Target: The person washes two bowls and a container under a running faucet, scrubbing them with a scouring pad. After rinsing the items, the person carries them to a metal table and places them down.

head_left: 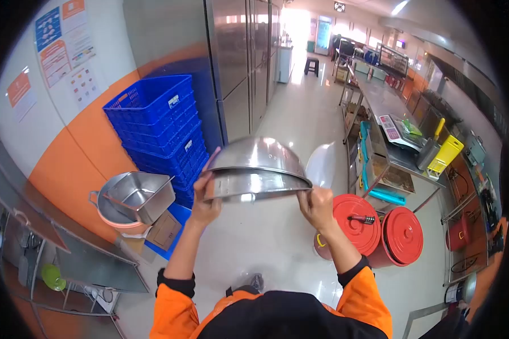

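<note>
Two shiny stainless steel bowls (260, 155) are held up in front of me, one against the other, the upper one dome side up. A dark gap shows between their rims. My left hand (205, 198) grips the rim at the left side, fingers wrapped round it. At the right end of the rim, my right hand (315, 204) pinches the edge with thumb and fingers. The bowls are slightly blurred, and their insides are mostly hidden from me.
Stacked blue crates (158, 124) and a rectangular steel pan (144, 198) on a tub stand left. Red-lidded bins (353, 229) are by my right forearm. A steel counter (373, 104) bears a scale (398, 133) and a yellow holder (445, 157). Steel cabinets (232, 62) line the aisle.
</note>
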Demonstrator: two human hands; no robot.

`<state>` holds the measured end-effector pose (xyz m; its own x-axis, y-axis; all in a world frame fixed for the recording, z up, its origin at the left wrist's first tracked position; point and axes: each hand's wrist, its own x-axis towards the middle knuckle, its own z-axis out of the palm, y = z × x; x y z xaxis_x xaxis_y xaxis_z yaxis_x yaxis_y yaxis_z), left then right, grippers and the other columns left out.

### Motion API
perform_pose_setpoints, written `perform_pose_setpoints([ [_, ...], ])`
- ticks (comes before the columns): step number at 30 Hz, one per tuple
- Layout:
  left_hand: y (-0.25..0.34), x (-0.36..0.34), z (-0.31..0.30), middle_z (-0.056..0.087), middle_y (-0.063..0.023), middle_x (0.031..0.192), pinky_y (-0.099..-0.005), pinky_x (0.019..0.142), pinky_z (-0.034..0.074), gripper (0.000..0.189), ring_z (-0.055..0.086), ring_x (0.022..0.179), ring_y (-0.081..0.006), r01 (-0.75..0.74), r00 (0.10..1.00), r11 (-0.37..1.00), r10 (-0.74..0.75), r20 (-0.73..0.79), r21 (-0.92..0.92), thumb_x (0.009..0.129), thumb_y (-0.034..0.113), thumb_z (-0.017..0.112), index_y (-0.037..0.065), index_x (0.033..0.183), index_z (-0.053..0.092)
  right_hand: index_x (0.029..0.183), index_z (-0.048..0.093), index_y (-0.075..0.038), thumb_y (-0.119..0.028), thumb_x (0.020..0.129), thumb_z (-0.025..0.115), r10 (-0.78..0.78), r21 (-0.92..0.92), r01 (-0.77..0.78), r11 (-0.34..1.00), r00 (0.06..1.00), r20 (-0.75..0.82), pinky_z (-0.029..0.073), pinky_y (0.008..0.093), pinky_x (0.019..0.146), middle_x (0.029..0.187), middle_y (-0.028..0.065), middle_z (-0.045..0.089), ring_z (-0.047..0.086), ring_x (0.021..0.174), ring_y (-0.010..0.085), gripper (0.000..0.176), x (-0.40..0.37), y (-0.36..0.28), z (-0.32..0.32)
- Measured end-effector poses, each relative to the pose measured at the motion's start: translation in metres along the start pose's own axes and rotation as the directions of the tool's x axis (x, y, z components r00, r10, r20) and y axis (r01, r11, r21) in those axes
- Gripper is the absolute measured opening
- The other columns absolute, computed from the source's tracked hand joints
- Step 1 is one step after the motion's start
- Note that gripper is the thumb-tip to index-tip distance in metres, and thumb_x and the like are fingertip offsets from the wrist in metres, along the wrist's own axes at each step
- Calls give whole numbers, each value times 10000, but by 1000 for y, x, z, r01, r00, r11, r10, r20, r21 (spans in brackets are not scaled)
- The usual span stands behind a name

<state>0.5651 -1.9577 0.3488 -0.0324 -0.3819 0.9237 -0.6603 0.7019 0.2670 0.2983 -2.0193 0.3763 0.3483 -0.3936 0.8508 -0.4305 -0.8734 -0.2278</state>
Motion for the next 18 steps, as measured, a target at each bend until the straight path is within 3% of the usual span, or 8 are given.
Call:
perform_pose_setpoints([
  [1,-17,27,10,259,-152,1382,-365,1035,242,491,344,1224,-266,-207,978,978,206,-44,-17,834,-18,464,104,1285,313,737,530,-28,-103,760,631,14,4,-14,1000,1000,11,371,343,404,505,114,466,481,412,256,127,20,24,8],
  [2,-35,52,19,258,-166,1378,-379,1030,247,484,340,1224,-285,-253,967,966,252,-30,-49,826,-15,478,109,1268,325,720,524,-28,-109,753,641,1,46,-1,999,1000,-3,371,342,405,499,110,462,480,414,250,146,41,45,14],
  [5,-87,119,55,255,-210,1366,-421,1015,262,463,326,1226,-345,-248,959,953,267,96,-176,801,-8,520,125,1215,360,727,543,-29,-230,700,713,45,142,-45,989,999,4,349,319,403,478,89,426,441,401,222,265,87,119,19],
  [7,-125,152,85,253,-239,1358,-449,1005,272,450,317,1227,-384,-223,945,942,272,182,-251,785,-4,549,136,1179,383,780,575,-31,-371,617,731,-22,218,-22,976,980,198,316,295,401,473,67,388,389,393,204,408,112,173,16],
  [8,-144,165,102,252,-254,1354,-463,1000,276,444,312,1227,-404,-210,935,937,276,223,-280,777,-1,563,142,1162,395,823,595,-40,-500,567,672,-22,253,-31,967,978,206,291,282,409,472,46,346,348,405,188,533,116,205,26],
  [9,-162,178,120,251,-268,1350,-477,995,281,437,308,1228,-424,-199,924,932,281,259,-304,769,1,577,147,1144,406,823,595,-40,-500,567,672,-14,246,-37,969,979,202,291,282,409,472,46,346,348,405,188,533,125,236,34],
  [11,-196,196,159,250,-283,1346,-491,991,286,431,303,1229,-443,-165,918,931,266,295,-324,760,4,591,153,1126,418,831,593,-43,-529,620,620,19,221,-103,970,936,351,344,302,438,504,77,423,418,432,219,531,137,298,46],
  [18,-318,271,306,292,-285,1332,-487,994,276,576,305,1229,-446,-42,909,967,141,391,-252,674,10,618,167,1189,413,906,567,-28,-450,787,523,88,307,-166,937,964,252,445,390,556,697,164,595,581,620,337,441,189,490,109],
])
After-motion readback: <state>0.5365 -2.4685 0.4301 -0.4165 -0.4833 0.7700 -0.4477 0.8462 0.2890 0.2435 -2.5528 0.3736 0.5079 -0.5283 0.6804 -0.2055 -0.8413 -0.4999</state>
